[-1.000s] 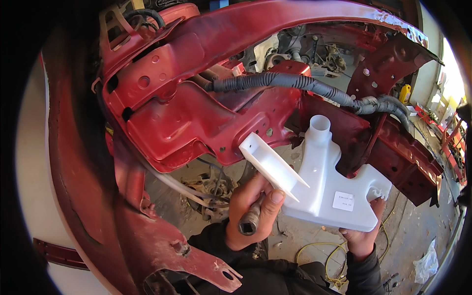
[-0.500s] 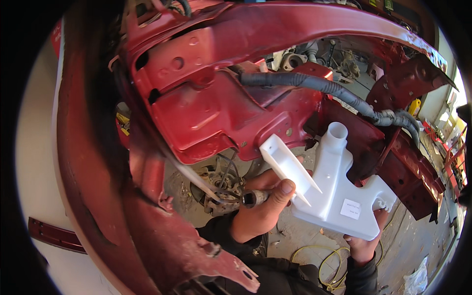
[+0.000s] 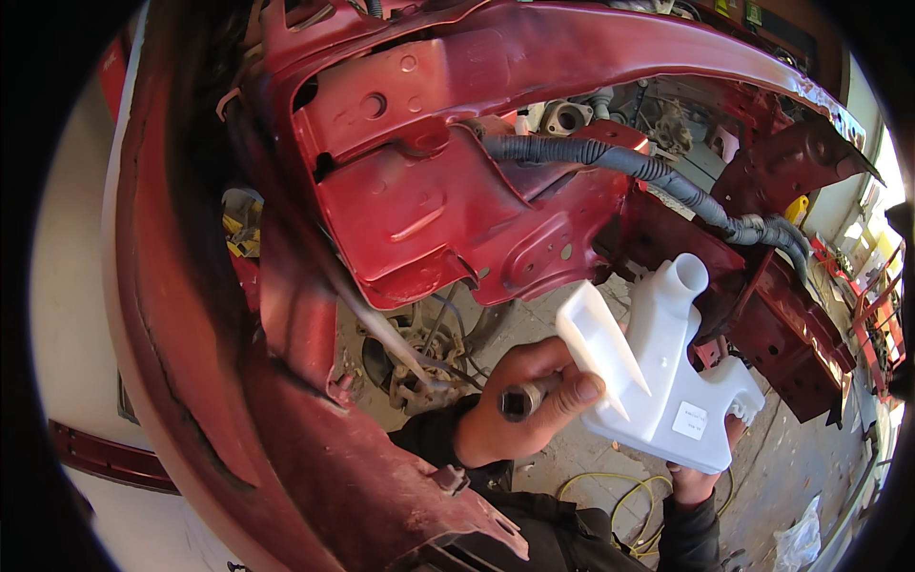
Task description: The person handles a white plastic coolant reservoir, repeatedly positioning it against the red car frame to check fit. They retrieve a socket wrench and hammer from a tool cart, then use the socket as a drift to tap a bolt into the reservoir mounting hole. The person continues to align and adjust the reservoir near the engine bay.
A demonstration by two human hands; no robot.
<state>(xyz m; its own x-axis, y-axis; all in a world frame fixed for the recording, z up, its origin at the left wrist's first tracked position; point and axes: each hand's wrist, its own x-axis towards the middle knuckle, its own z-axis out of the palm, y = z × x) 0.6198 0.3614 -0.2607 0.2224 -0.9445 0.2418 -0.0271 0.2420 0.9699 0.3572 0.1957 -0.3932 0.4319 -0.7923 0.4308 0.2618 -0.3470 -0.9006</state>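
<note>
A white plastic fluid reservoir [image 3: 662,377] with a round open neck and a small white label is held tilted in front of the red car body. My left hand [image 3: 505,386] is closed around a metal socket tool [image 3: 517,402], while its thumb and fingers also grip the reservoir's left edge by a shallow channel-shaped part. Underneath the lower right corner, my right hand [image 3: 694,483] supports the reservoir. Most of the right fingers are hidden behind the plastic.
Behind the reservoir runs a red inner wing panel [image 3: 410,210], crossed by a grey corrugated wiring loom [image 3: 610,160]. A red fender [image 3: 191,315] curves down the left side. On the floor lie a yellow hose [image 3: 620,500] and a clear plastic bag [image 3: 797,536].
My left hand and the reservoir's left side have shifted right in view, and the reservoir leans more to the right. The socket's open end now faces me more. Both hands keep their grip.
</note>
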